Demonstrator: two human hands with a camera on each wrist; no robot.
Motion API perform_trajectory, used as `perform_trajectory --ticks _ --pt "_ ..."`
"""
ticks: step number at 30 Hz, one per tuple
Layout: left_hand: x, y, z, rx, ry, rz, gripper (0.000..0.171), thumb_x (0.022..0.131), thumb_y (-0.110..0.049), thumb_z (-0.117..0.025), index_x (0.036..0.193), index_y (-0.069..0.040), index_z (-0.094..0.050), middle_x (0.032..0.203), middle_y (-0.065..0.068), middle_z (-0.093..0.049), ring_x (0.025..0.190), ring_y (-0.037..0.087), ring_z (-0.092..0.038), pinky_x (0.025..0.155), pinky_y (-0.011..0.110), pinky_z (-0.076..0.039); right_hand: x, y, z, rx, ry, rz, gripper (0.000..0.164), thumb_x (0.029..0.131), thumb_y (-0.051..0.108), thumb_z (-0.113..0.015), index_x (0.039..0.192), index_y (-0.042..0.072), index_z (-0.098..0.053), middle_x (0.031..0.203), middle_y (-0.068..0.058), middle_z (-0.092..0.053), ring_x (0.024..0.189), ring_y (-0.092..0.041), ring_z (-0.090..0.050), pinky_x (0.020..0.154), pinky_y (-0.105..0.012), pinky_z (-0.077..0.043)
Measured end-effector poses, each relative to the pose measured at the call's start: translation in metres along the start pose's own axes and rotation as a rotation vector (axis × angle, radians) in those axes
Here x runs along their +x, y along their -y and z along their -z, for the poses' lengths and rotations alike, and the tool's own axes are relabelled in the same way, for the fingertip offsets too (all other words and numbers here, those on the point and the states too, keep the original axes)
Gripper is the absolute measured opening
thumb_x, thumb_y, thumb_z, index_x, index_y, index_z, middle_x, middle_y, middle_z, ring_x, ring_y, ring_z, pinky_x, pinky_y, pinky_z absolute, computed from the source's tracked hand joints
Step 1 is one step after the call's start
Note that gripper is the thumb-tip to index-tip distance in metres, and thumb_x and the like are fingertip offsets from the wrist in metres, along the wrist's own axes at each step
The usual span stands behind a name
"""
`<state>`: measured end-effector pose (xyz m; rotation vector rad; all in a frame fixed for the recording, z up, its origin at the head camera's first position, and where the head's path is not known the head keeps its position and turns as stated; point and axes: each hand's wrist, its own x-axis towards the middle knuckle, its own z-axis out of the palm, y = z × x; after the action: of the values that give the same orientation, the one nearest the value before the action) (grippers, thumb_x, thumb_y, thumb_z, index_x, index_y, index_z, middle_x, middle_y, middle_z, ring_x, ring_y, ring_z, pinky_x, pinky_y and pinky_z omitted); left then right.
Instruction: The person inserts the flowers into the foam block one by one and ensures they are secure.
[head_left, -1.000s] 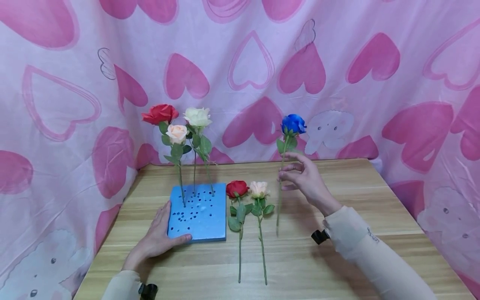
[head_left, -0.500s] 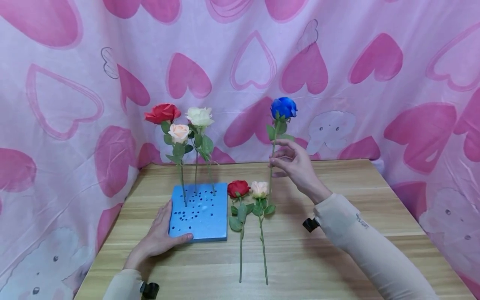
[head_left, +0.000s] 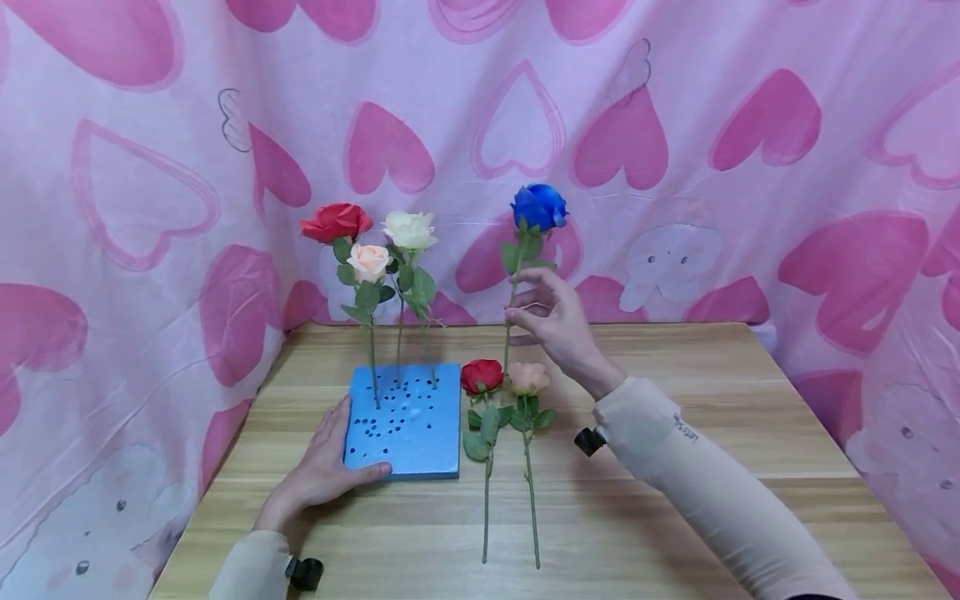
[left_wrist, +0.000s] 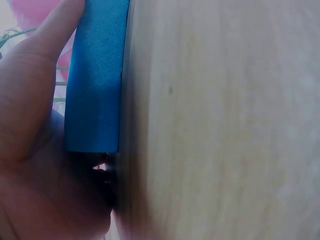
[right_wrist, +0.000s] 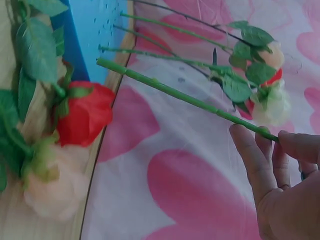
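In the head view my right hand pinches the green stem of a blue artificial rose between thumb and fingers, holding it upright. Its stem's lower end points toward the blue foam block in the right wrist view. That block is full of small holes. My left hand rests against its front left corner, fingers along the left side and thumb at the front edge; the left wrist view shows this hand close up. A red rose, a peach rose and a white rose stand in the block.
A second red rose and a pale pink rose lie right of the block on the wooden table, stems toward the front. A pink heart-patterned curtain hangs behind the table's back edge.
My right hand has carried the blue rose leftward and upward, toward the block. The left hand stays at the block's corner, while the head view has shifted slightly.
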<state>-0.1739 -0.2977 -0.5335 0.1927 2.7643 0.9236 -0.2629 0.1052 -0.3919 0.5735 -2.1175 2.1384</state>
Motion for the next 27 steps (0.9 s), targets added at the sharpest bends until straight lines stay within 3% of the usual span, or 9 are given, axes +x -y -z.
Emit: perform_trajectory --ticks 6,12,20,27 --pt "0.001 0.002 -0.001 0.003 -0.008 -0.01 0.145 0.088 -0.069 -0.085 0.178 -0.005 0.009 0.185 0.027 0.004 0.169 0.056 0.004 0.133 0.076 -0.006 0.006 -0.001 -0.024 0.056 0.058 0.003 0.045 0.103 -0.006 -0.074 0.14 0.014 -0.059 0.108 -0.028 -0.072 0.094 -0.029 -0.082 0.076 -0.063 -0.069" --pt "0.001 0.003 -0.001 -0.003 -0.009 -0.007 0.145 0.088 -0.07 -0.085 0.178 -0.006 0.009 0.185 0.026 0.004 0.169 0.055 0.005 0.133 0.076 -0.005 0.01 0.0 -0.049 0.098 0.089 -0.003 0.045 0.103 -0.007 -0.075 0.139 0.014 -0.059 0.111 -0.027 -0.074 0.095 -0.03 -0.081 0.077 -0.065 -0.068" --pt "0.001 0.005 -0.001 -0.001 -0.005 -0.006 0.144 0.089 -0.069 -0.085 0.178 -0.005 0.009 0.185 0.026 0.004 0.169 0.055 0.005 0.134 0.075 -0.005 0.016 -0.002 -0.073 0.105 0.113 -0.021 0.047 0.102 -0.009 -0.075 0.143 0.009 -0.06 0.115 -0.033 -0.073 0.094 -0.029 -0.081 0.077 -0.065 -0.068" --pt "0.001 0.004 0.0 -0.001 -0.008 -0.015 0.145 0.088 -0.069 -0.085 0.177 -0.004 0.008 0.185 0.027 0.004 0.169 0.055 0.004 0.134 0.074 -0.006 0.019 -0.006 -0.094 0.088 0.144 -0.015 0.044 0.102 -0.007 -0.076 0.142 0.001 -0.061 0.109 -0.025 -0.076 0.101 -0.048 -0.079 0.079 -0.069 -0.066"
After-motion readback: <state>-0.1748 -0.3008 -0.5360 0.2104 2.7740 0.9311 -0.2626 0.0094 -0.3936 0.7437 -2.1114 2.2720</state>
